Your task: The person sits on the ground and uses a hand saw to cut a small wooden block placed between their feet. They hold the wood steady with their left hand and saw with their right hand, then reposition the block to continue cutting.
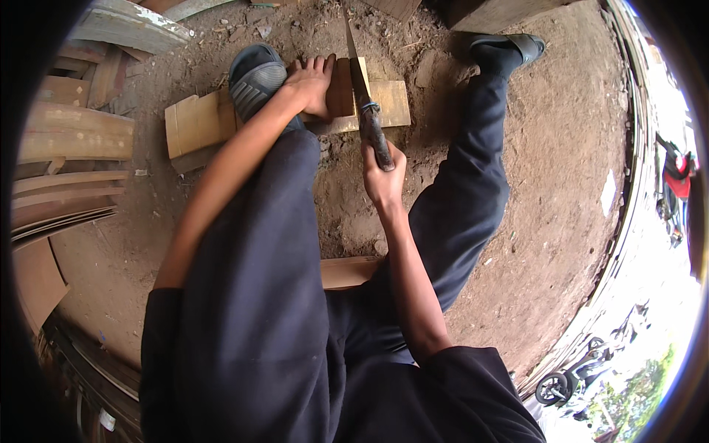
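Observation:
My left hand (310, 86) presses with spread fingers on a short brown board (340, 96), which lies across a pale wooden plank (393, 103) on the dirt. My left foot in a grey sandal (257, 80) rests on the plank beside that hand. My right hand (384, 173) grips the dark handle of a hand saw (356, 70), whose blade points away from me and crosses the boards just right of my left hand.
Stacked curved boards and planks (70, 129) line the left side. My right leg (473, 177) stretches over the dirt floor (557, 148). A wooden block (487, 15) stands at the top. Motorbikes (561, 384) are outside in bright light at the right.

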Demonstrator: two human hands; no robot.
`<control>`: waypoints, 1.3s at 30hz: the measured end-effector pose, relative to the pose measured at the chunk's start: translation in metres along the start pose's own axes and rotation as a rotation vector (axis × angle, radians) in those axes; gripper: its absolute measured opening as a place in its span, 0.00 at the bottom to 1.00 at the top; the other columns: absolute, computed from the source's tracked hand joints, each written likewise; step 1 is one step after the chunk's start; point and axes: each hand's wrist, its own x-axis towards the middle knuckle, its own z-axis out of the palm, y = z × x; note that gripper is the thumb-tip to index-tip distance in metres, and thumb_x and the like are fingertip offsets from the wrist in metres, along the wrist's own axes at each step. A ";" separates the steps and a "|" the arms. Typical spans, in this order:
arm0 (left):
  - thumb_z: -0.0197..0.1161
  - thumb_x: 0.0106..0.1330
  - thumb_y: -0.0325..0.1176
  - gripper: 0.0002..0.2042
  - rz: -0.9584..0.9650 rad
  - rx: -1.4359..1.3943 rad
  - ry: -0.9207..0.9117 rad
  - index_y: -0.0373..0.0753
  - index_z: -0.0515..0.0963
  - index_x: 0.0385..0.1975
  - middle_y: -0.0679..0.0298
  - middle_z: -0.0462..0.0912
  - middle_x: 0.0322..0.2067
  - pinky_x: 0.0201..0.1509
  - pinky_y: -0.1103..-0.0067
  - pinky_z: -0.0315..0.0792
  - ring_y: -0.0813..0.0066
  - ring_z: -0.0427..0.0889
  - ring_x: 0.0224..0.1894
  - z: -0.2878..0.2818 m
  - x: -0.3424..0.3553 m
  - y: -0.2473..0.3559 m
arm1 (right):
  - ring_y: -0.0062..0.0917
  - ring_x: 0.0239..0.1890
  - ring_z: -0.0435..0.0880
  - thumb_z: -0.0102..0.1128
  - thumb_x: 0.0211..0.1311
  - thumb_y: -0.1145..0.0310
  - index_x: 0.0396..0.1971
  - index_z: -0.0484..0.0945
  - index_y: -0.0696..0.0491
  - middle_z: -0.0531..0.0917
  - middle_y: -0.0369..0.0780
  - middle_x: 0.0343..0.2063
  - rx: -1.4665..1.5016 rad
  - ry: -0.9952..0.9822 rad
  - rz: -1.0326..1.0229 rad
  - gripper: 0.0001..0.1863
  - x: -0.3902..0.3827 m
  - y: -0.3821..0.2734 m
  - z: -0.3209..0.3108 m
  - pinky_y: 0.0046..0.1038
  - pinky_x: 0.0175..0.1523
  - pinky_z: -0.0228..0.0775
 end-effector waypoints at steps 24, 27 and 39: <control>0.79 0.26 0.53 0.69 0.026 0.024 0.022 0.26 0.40 0.67 0.42 0.58 0.61 0.66 0.50 0.54 0.45 0.58 0.64 0.003 -0.001 -0.005 | 0.18 0.17 0.68 0.56 0.56 0.74 0.24 0.74 0.60 0.70 0.38 0.13 -0.044 0.016 -0.079 0.06 -0.038 0.022 -0.003 0.25 0.25 0.63; 0.78 0.27 0.53 0.69 0.013 0.023 0.015 0.27 0.40 0.67 0.42 0.56 0.62 0.66 0.49 0.53 0.45 0.57 0.65 0.005 0.000 0.000 | 0.17 0.19 0.69 0.56 0.57 0.73 0.26 0.75 0.60 0.70 0.39 0.15 -0.070 0.003 -0.063 0.05 -0.037 0.027 0.002 0.25 0.27 0.64; 0.77 0.29 0.52 0.67 -0.021 0.055 -0.032 0.27 0.40 0.67 0.42 0.56 0.63 0.68 0.50 0.51 0.46 0.56 0.66 0.001 0.001 -0.004 | 0.16 0.18 0.65 0.56 0.57 0.74 0.24 0.73 0.60 0.68 0.37 0.13 -0.064 0.005 -0.114 0.06 -0.023 0.018 0.012 0.26 0.25 0.62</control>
